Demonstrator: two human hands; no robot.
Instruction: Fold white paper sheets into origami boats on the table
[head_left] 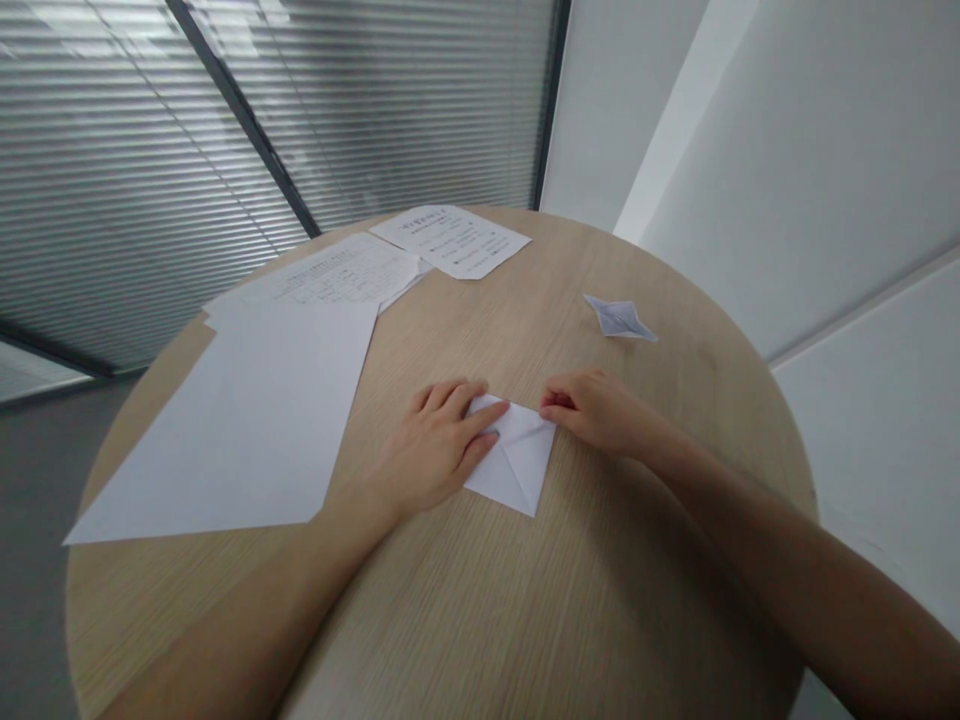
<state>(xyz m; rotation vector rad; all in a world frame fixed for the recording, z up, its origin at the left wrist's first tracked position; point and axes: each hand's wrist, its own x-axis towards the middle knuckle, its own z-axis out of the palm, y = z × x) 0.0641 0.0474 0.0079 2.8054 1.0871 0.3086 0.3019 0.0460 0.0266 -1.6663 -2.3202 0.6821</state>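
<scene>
A small folded square of white paper [521,460] lies flat on the round wooden table, with crease lines meeting near its middle. My left hand [442,440] rests flat across its left part, fingers stretched out and pressing on it; that side of the paper is partly hidden. At the paper's right corner, my right hand [589,410] has its thumb and forefinger pinched on the edge. Further back on the right sits a folded paper boat-like shape [620,318] with pointed ends, apart from both hands.
A large blank white sheet [262,420] covers the left of the wooden table [420,620]. Behind it lie printed sheets [337,272] and another printed page [454,240] near the far edge. Window blinds [420,110] and a white wall [825,150] stand beyond the table.
</scene>
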